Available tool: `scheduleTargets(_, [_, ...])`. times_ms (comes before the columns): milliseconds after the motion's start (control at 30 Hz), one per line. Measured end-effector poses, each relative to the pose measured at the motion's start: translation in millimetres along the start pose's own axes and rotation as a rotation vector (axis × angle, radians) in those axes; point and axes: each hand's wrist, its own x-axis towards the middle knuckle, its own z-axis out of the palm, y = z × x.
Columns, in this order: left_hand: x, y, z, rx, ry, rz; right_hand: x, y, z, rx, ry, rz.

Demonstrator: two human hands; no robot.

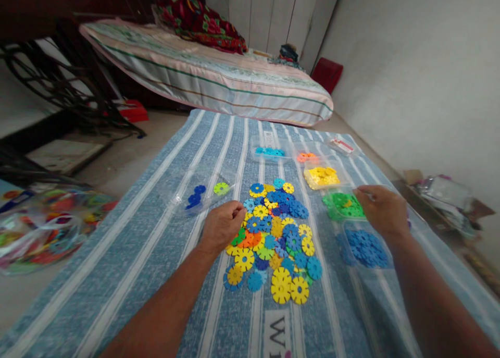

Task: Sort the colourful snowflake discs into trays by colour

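Observation:
A pile of flat plastic snowflake discs (275,233) in blue, yellow, orange and green lies on a blue-and-white striped mat (156,243). My left hand (222,225) rests at the pile's left edge, fingers curled under; what they hold, if anything, is hidden. My right hand (383,209) is over the clear bag of green discs (341,204), fingers bent and pinching at its rim. A clear bag of blue discs (365,248) lies just below that hand.
More clear bags lie on the mat: yellow discs (321,176), orange discs (307,157), light blue discs (269,151), dark blue discs (194,197). A big bag of mixed discs (42,227) sits left. A mattress (211,76) lies beyond; clutter (445,196) lines the right wall.

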Motion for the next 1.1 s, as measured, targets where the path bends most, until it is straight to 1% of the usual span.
scheduleTargets(100, [0,0,0,0.014,-0.002,0.005,20,13,7,-0.291,-0.244,0.073])
scheduleTargets(167, [0,0,-1,0.025,0.001,0.008,27,16,13,-0.407,-0.423,0.075])
scheduleTargets(200, [0,0,-1,0.026,0.001,0.008,29,17,17,-0.438,-0.480,0.076])
scheduleTargets(267, [1,0,-1,0.023,-0.001,0.007,31,17,25,-0.467,-0.536,0.085])
scheduleTargets(400, [1,0,-1,0.015,-0.011,0.001,30,16,39,-0.485,-0.575,0.125])
scheduleTargets(567, [0,1,-2,0.020,-0.017,-0.003,28,20,42,-0.457,-0.558,0.136])
scheduleTargets(733, [0,1,-2,0.032,-0.015,-0.005,36,19,29,-0.434,-0.519,0.125])
scheduleTargets(800, [0,1,-2,0.027,-0.013,-0.005,45,14,21,-0.358,-0.422,0.134])
scheduleTargets(933, [0,1,-2,0.012,-0.003,-0.006,59,-2,9,-0.207,-0.154,0.191])
scheduleTargets(1000, [0,1,-2,0.010,0.000,0.003,57,-11,6,-0.189,-0.112,0.154])
scheduleTargets(1100, [0,0,-2,0.018,-0.001,0.020,33,-25,4,-0.061,-0.119,-0.005])
